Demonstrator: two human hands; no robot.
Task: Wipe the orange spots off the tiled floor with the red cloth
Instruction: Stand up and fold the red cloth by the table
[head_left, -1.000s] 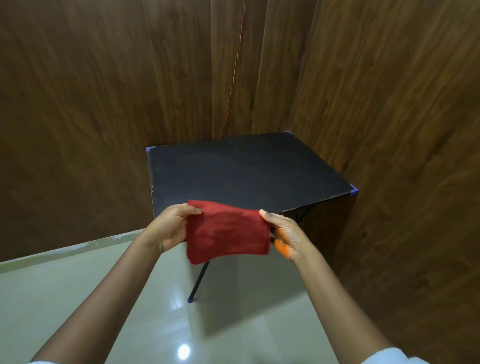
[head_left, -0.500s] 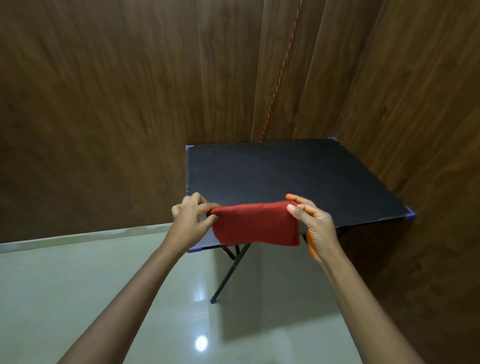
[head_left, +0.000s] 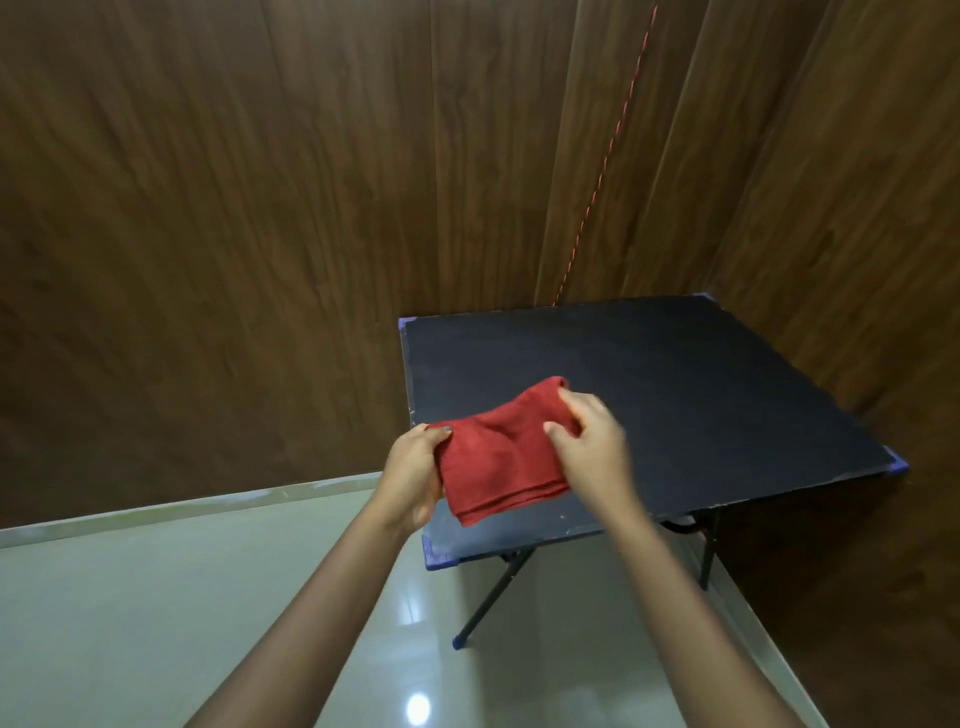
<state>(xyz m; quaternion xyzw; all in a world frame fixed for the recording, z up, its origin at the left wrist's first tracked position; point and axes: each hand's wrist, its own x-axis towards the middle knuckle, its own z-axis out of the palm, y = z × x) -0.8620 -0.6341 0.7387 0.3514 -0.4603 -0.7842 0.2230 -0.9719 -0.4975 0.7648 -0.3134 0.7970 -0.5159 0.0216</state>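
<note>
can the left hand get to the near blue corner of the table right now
Probably yes: the blue corner lies just below the left hand with nothing between them, though that hand grips the red cloth.

Folding table (head_left: 701, 405) stands in the room corner, with wall panelling (head_left: 208, 234) behind it and to its right, and tiled floor (head_left: 156, 597) beneath it and to its left. Folded cloth (head_left: 493, 462) sits over the table's near-left part, left hand (head_left: 413, 470) gripping its left edge, right hand (head_left: 595, 449) its right edge. Cord (head_left: 608, 156) runs down the wall behind the table's far edge.
</note>
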